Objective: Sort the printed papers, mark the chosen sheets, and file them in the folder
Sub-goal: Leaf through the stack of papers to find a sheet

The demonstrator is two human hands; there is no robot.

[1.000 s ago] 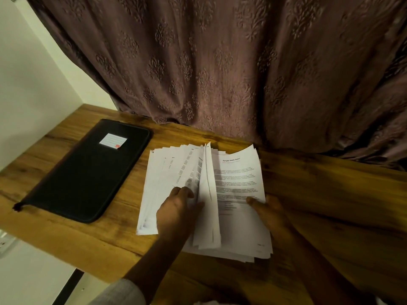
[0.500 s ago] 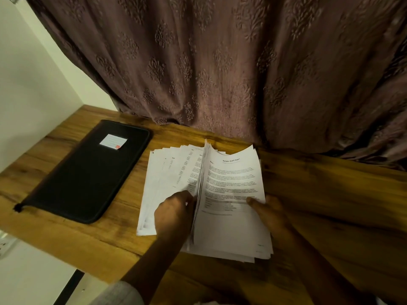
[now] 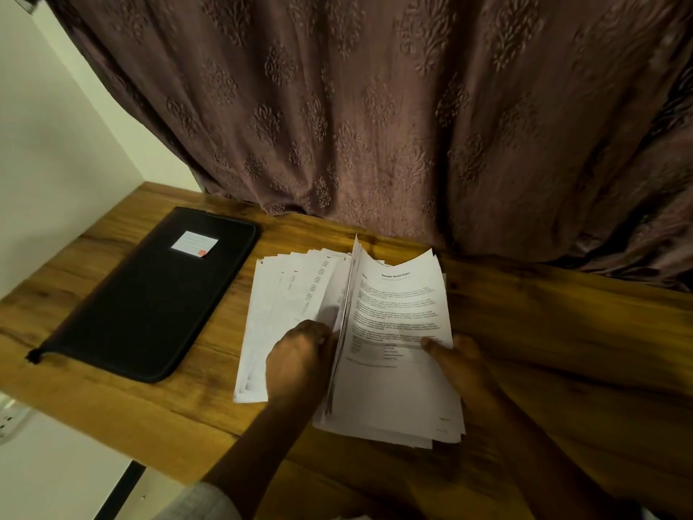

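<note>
The left hand lies knuckles-up on the fanned-out left part of the printed papers, fingers curled, their tips pushed against a bundle of sheets that stands on edge just right of it. The right hand grasps the stack's right edge, thumb pressed down on the top page headed "Sample Health Report". The papers lie on the wooden table between and under both hands; the black folder lies closed, well apart to the left of the left hand.

The left fingertips are hidden behind the raised sheets, so I cannot tell whether they pinch anything. The right fingers vanish under the stack. Body text is too small to read.

1 second ago a lifted sheet showed its blank face; now the bundle stands edge-on. The right hand stays put.
</note>
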